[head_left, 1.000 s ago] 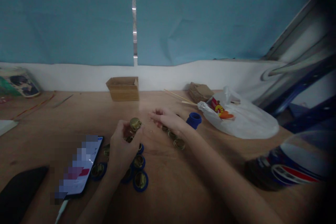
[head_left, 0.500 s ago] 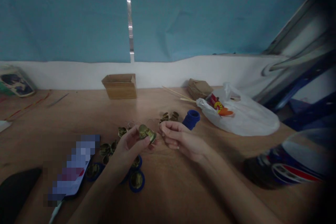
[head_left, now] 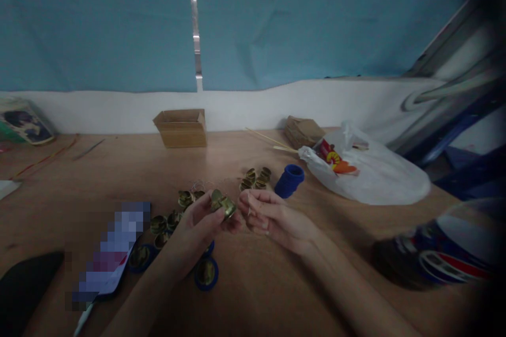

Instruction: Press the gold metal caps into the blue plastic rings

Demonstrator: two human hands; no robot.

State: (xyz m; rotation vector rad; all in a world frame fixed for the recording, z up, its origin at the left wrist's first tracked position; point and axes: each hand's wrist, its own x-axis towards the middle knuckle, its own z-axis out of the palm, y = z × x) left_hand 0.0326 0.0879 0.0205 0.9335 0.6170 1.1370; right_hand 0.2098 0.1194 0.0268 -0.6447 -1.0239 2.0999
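Note:
Between the fingers and thumb of my left hand (head_left: 201,216) sits a shiny brass-coloured metal piece (head_left: 226,207), shaped like a small bell. My right hand (head_left: 269,213) is close beside it on the right, fingertips pinched together; whatever they hold is too small to make out. Thin pale thread (head_left: 197,185) lies loosely on the table behind the hands. More brass-coloured pieces (head_left: 158,224) lie left of my left wrist, and another cluster (head_left: 261,179) sits behind my right hand. A blue ring with a brass-coloured centre (head_left: 206,274) rests nearer to me.
A ribbed blue tube (head_left: 289,181) stands behind my right hand. Farther right are a white plastic bag (head_left: 387,174) and a large drink bottle (head_left: 430,253). An open cardboard box (head_left: 184,134) is at the back; a phone (head_left: 114,253) lies left.
My right hand has shifted slightly down, bringing its fingertips nearer the metal piece. The piece in my left hand has tilted a little. The view has moved slightly.

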